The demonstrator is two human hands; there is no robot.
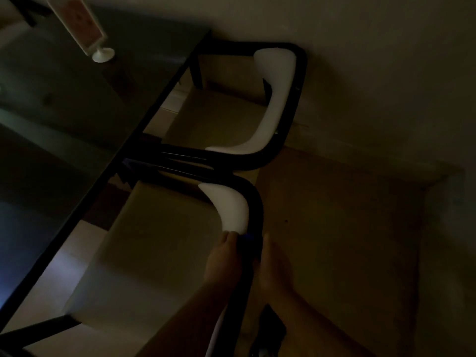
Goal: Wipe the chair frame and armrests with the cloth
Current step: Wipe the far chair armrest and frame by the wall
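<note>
Both hands gripping near chair frame (257, 202); left hand (225, 258) fingers curling, pinning blue cloth (247, 238) against rail; right hand (273, 269) wrapping rail. Dim light risking missed patches; cloth slipping off likely.

Nothing here can be read in this dim light. The one likely bearer of print is the standing card holder (82, 24) on the table (64, 99) at about eleven o'clock, and its pinkish face is too dark and blurred to make out any words or numbers.
</note>
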